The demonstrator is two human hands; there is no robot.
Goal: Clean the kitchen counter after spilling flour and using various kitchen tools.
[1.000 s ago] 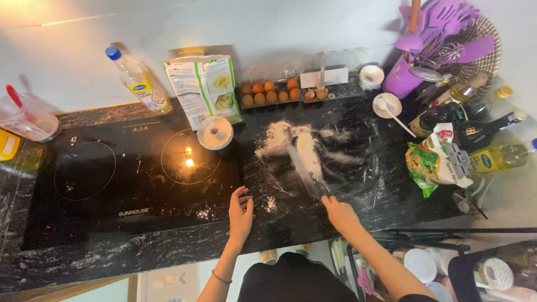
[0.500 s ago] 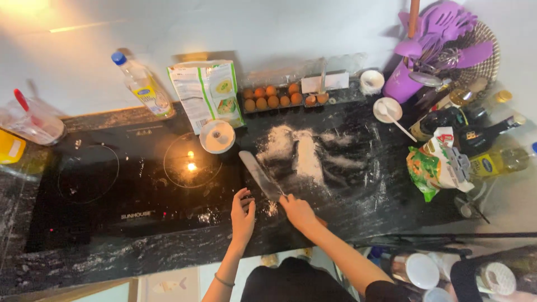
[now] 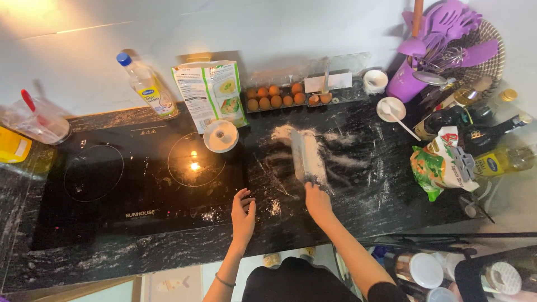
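A: Knife (image 3: 298,155) lies blade-flat on the dark marble surface (image 3: 358,196), running away from the person through a strip of white flour (image 3: 314,159). The right hand (image 3: 318,202) sits at its near end, at the handle. Fingers look closed there, but I cannot tell how firm the grip is (blur).

B: Left hand?

A: The left hand (image 3: 244,211) is loose, palm down, fingers spread, resting on the surface right at the edge of the black induction cooktop (image 3: 134,184). Holds nothing. A small spill of flour lies between the two hands.

B: Around the flour?

A: More flour is smeared right of the knife. Just left of the blade tip, on the cooktop corner, sits a small round white container (image 3: 220,136). Behind that, a flour bag (image 3: 211,94) leans on the wall, with an oil bottle (image 3: 146,85) with a blue cap to its left.

B: Back row?

A: An egg tray (image 3: 285,98) of brown eggs, with a clear lid standing behind. Then a white cup (image 3: 375,81) and a white bowl with a spoon (image 3: 391,109).

B: Far right?

A: A purple utensil holder (image 3: 404,84) full of purple tools, dark bottles (image 3: 475,131) lying over, and a green and orange packet (image 3: 439,165) near them. Far left: a clear bag (image 3: 39,122) and a yellow item (image 3: 14,145) (cropped).
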